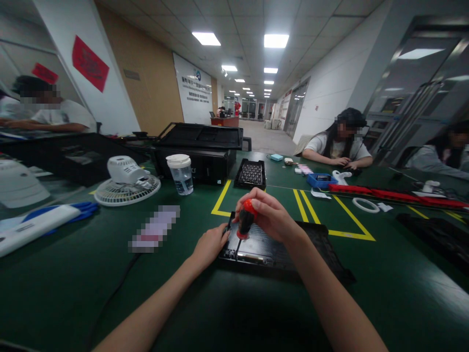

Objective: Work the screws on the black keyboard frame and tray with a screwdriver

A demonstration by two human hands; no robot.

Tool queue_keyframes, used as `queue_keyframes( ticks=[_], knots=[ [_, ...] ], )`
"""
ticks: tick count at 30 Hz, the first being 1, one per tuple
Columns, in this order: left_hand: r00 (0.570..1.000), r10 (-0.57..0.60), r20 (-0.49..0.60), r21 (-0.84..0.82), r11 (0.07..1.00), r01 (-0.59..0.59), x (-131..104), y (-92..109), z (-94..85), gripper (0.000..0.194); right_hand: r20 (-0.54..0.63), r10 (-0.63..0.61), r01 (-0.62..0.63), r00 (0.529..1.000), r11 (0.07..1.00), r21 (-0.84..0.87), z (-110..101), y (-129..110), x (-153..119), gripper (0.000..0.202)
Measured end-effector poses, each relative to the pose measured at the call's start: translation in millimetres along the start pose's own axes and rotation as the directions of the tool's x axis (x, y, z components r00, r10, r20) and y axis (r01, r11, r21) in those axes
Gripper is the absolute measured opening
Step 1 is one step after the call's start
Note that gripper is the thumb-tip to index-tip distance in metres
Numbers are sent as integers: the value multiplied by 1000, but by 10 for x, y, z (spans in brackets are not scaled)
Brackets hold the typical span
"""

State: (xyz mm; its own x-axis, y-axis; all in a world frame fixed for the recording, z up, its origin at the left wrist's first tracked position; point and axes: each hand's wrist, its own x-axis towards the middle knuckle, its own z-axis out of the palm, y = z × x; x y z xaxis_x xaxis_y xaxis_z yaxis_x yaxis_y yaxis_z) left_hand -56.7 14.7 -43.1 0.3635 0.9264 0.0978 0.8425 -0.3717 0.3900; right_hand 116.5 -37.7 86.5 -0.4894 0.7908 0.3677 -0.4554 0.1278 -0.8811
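Observation:
A black plastic panel (289, 244) lies flat on the green table in front of me. My right hand (269, 215) is closed around the red and black handle of a screwdriver (245, 220). The screwdriver stands nearly upright, with its shaft pointing down at the panel's near left corner. Whether its tip sits on a screw is too small to tell. At the panel's left edge, my left hand (210, 247) grips the rim, its fingertips partly hidden.
Behind the panel are a black tray (250, 173) and a large black case (194, 164). A lidded cup (181, 176), a white fan (126, 183) and a pixelated item (156, 230) lie leftward. Rightward are a blue box (321, 180), a white ring (365, 205) and seated people.

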Motion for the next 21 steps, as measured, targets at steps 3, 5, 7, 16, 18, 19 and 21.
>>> queue_keyframes(
  ticks=[3, 5, 7, 16, 18, 19, 21],
  knots=[
    [1000, -6, 7, -1, 1000, 7, -8, 18, -15, 36, -11, 3, -4, 1000, 1000, -12, 3, -8, -1, 8],
    [1000, -19, 17, 5, 1000, 19, -13, 29, -24, 36, -16, 4, -4, 1000, 1000, -25, 0, -7, -2, 9],
    [999, -32, 27, 12, 999, 32, -15, 33, -29, 35, -23, 1, -2, 1000, 999, -38, -6, -3, -3, 9],
    [1000, -6, 7, 10, 1000, 6, -11, 0, -6, 35, -37, 7, -11, 999, 995, -99, -24, -2, -3, 10],
    [1000, -3, 4, 8, 1000, 3, -9, -2, 0, 35, -45, 10, -15, 999, 992, -122, -27, -4, -1, 11],
    [1000, 1, 1, 6, 1000, -1, -9, -2, 2, 36, -51, 8, -15, 999, 991, -131, -28, -4, 1, 12],
    [1000, 5, -3, -2, 1000, -5, -11, 5, -2, 36, -64, 1, -10, 998, 989, -144, -27, -4, 4, 12]
  ],
)
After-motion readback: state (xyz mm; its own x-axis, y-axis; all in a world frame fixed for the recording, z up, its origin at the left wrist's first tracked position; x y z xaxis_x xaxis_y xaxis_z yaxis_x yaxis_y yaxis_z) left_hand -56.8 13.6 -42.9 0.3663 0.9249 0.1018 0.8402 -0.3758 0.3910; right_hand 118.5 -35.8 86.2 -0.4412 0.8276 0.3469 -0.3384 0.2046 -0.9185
